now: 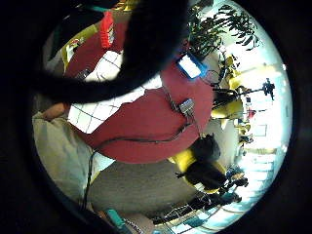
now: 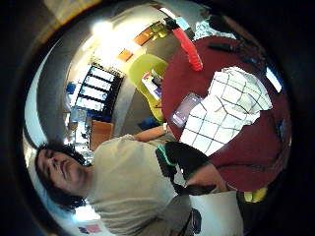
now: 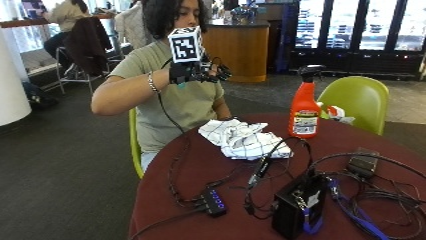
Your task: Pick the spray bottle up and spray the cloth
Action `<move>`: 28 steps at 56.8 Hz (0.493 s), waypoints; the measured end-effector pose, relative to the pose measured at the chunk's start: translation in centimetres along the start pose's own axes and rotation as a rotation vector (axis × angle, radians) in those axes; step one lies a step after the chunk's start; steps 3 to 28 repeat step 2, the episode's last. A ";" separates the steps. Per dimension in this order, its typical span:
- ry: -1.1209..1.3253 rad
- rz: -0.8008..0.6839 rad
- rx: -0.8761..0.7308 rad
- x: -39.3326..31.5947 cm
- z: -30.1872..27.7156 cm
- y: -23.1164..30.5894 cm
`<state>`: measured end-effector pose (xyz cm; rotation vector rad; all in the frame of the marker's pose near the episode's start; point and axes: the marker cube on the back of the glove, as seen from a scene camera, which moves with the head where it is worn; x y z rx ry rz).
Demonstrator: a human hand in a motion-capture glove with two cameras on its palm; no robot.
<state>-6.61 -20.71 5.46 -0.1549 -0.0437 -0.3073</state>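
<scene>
A round table covered in dark red cloth [image 3: 200,175] carries everything; a crumpled white cloth with a dark grid pattern [image 3: 243,139] lies near the person's edge; an orange plastic spray bottle with a black trigger head [image 3: 305,107] stands upright just beside it. Nearer the camera sit a black box [image 3: 296,207], a small black hub with blue lights [image 3: 214,201] and tangled black cables [image 3: 373,190].

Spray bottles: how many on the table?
1. The orange spray bottle stands upright on the red table, beside the checked cloth, apart from it. The raised hand holds nothing. None seems hidden.
</scene>
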 end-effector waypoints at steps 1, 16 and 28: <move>0.005 0.003 0.000 0.0 0.0 0.1; 0.008 0.006 0.000 0.0 0.0 0.2; 0.008 0.006 0.000 0.0 0.0 0.2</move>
